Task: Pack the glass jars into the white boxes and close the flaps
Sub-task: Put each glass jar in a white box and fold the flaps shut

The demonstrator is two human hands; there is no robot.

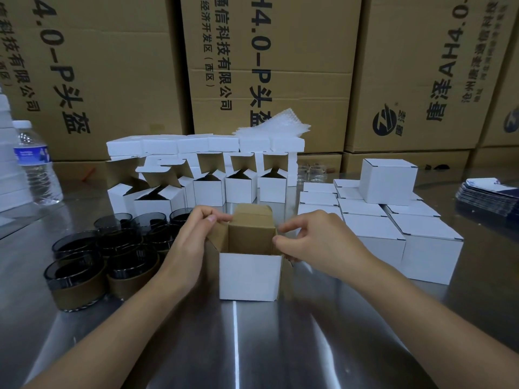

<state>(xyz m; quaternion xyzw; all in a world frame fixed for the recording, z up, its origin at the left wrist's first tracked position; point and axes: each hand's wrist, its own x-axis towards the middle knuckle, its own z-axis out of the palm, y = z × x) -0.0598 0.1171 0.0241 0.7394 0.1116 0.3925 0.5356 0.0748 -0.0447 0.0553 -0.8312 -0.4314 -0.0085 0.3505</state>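
Observation:
A small white box (250, 276) stands open in the middle of the steel table, brown inside, its lid flap upright at the back. My left hand (193, 240) pinches the left side flap near its top. My right hand (314, 240) pinches the right side flap. The inside of the box looks empty from here. Several dark glass jars (81, 273) with brown bands stand in a cluster to the left of the box. Several closed white boxes (398, 231) sit to the right, one stacked on top.
Rows of open white boxes (209, 189) stand behind, with flat stacked ones further back. A water bottle (36, 164) is at far left, a pile of printed cards (488, 197) at far right. Big cardboard cartons (269, 66) wall the back.

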